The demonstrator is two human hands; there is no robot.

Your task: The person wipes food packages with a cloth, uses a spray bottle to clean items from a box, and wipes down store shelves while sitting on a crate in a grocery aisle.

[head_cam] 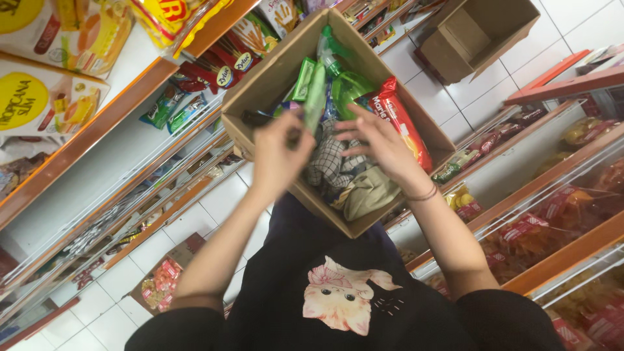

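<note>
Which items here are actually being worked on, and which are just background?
In hand:
- left hand gripping a slim green tube
- right hand over a checked cloth
- the cardboard box holding both

Lying about:
- green spray bottle and red biscuit pack in the box
- empty carton on the floor
- shelf snack packs

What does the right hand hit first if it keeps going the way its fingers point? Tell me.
The right hand points leftward into the cardboard box. Its fingertips are already at the checked cloth, so that likely comes first; further on is the slim green tube by the left hand. Depth is unclear.
</note>
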